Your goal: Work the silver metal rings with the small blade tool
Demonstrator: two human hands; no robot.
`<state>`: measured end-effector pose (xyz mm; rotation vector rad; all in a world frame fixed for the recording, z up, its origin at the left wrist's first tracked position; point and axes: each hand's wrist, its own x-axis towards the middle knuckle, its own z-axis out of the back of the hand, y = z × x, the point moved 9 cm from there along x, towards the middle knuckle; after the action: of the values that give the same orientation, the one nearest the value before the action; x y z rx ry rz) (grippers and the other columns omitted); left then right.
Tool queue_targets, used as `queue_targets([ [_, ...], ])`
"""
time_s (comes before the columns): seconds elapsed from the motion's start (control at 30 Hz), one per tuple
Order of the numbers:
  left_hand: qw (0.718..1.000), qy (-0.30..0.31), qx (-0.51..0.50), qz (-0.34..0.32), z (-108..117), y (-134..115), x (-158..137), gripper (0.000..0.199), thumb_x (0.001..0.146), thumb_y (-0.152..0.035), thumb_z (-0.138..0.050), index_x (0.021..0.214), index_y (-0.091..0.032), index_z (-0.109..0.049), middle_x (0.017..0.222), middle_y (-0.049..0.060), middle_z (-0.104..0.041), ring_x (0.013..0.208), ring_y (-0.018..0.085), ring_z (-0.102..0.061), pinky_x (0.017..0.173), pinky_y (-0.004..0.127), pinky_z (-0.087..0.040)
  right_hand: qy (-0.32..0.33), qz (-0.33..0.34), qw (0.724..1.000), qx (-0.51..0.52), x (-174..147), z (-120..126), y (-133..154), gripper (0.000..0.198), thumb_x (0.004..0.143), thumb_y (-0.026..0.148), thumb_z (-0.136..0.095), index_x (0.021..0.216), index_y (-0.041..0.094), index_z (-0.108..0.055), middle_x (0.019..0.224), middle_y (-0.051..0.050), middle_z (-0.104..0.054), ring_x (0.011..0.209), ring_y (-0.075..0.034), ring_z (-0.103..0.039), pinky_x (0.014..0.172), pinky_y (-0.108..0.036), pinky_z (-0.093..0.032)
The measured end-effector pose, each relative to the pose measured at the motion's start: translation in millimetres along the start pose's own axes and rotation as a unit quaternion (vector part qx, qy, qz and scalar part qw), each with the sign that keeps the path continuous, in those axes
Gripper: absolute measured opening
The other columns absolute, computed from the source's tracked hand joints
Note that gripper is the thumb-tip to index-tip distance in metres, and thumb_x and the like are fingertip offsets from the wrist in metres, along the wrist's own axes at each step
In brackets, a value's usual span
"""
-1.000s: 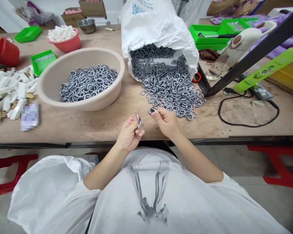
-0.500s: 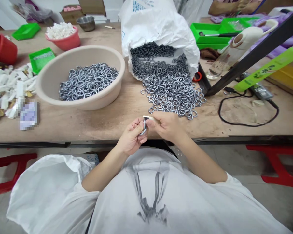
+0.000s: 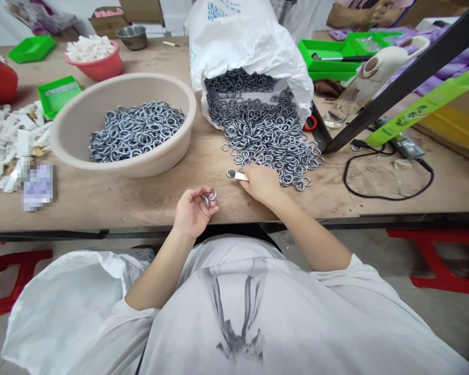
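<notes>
My left hand (image 3: 192, 212) is curled, palm up, above the table's front edge, with a couple of grey rings (image 3: 212, 195) between thumb and fingers. Just in front of the ring pile (image 3: 273, 138), my right hand (image 3: 261, 183) is closed, back upward. From it sticks a small flat blade-like tool, pale with a dark end (image 3: 241, 176); its exact kind is unclear. A single ring (image 3: 231, 173) lies by the tool's dark end. The pile spills out of a white sack (image 3: 246, 47).
A beige basin (image 3: 123, 167) holds many more rings. White pieces (image 3: 23, 125) and a pixelated packet (image 3: 39, 187) lie at left. Green trays (image 3: 326, 52), a bottle (image 3: 347, 99), a slanting black bar (image 3: 398, 78) and a cable (image 3: 386, 198) are at right. Another person's arms (image 3: 355, 15) show behind.
My hands, together half a second ago, have parted. The left moved left with its rings; the right moved slightly forward to the pile, still gripping the tool. The view shifted slightly.
</notes>
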<state>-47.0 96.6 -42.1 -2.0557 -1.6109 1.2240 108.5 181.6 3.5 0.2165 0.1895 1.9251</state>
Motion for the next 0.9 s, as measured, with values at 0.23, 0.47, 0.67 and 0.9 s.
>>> queue_targets([
  [0.23,0.988,0.014,0.096,-0.118,-19,-6,-4,0.046,0.069,-0.049,-0.085,0.076,-0.019,-0.051,0.057,-0.01,-0.038,0.041,0.002,-0.025,0.035,0.014,-0.022,0.026,0.033,0.833,0.551,-13,3,27,0.035,0.088,0.054,-0.063,0.079,0.02,-0.062,0.076,-0.001,-0.062,0.072,-0.016,-0.055,0.069,-0.029,-0.042],
  [0.47,0.969,0.06,0.143,-0.192,-33,0,-11,0.049,0.077,-0.061,-0.074,0.071,-0.017,-0.053,0.055,-0.007,-0.035,0.045,0.004,-0.026,0.038,0.015,-0.021,-0.038,0.017,0.785,0.618,-46,5,47,0.049,0.08,0.068,-0.066,0.081,0.021,-0.055,0.071,0.003,-0.051,0.066,-0.012,-0.046,0.064,-0.026,-0.039],
  [0.67,0.983,0.104,0.095,-0.114,-41,3,-21,0.054,0.067,-0.061,-0.082,0.067,-0.018,-0.05,0.05,-0.009,-0.032,0.041,0.004,-0.021,0.035,0.014,-0.02,-0.063,0.164,0.913,0.368,-62,33,58,0.049,0.099,0.055,-0.044,0.065,0.02,-0.043,0.06,0.004,-0.04,0.057,-0.01,-0.037,0.057,-0.028,-0.024],
  [0.9,0.99,0.109,0.062,-0.059,-39,13,-21,0.054,0.066,-0.055,-0.085,0.07,-0.018,-0.046,0.051,-0.01,-0.033,0.04,0.003,-0.021,0.035,0.013,-0.021,-0.062,0.203,0.924,0.319,-68,39,70,0.047,0.099,0.05,-0.046,0.063,0.021,-0.038,0.058,0.005,-0.037,0.055,-0.009,-0.035,0.057,-0.028,-0.022],
])
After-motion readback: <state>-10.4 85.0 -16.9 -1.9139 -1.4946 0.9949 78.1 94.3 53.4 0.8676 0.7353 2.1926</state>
